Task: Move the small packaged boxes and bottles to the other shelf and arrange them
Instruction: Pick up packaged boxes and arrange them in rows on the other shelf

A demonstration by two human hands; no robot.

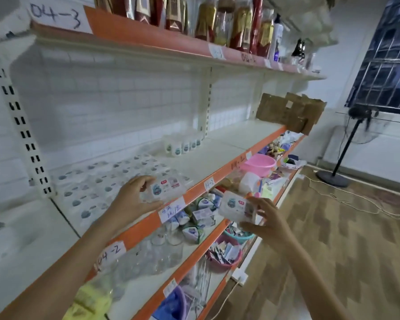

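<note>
Clear plastic wraps each small pack, so it looks light, a bit slippery and easy to squash; I think holding the short ends is best. My left hand pinches one pack over the middle shelf. My right hand pinches another pack, nearer me, off the shelf.

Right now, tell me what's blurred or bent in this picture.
Head view: wide-angle bends the shelf edge and upright; motion blur smears the pack in the left hand, the pack in the right hand and the bottles; light is dim and bluish, the window dark.
</note>
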